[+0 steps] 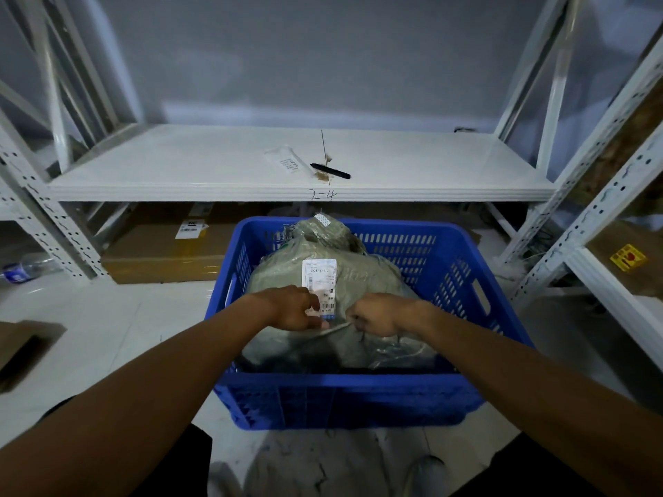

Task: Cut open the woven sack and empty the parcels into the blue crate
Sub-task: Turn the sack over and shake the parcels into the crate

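Note:
A grey-green woven sack (362,278) lies inside the blue crate (344,396) on the floor, with a white shipping label (319,278) on its top face. My left hand (296,308) grips the sack's near edge just below the label. My right hand (380,315) is closed on the same edge a little to the right, and a thin pale strip runs taut between the two hands. Clear plastic wrapping shows under the right hand. No parcels are visible outside the sack.
A white metal shelf (215,166) stands behind the crate, holding a black cutter (330,171) and a small labelled plastic packet (287,161). A flat cardboard box (168,252) lies under the shelf, a water bottle (25,269) at far left, more racking (610,217) on the right.

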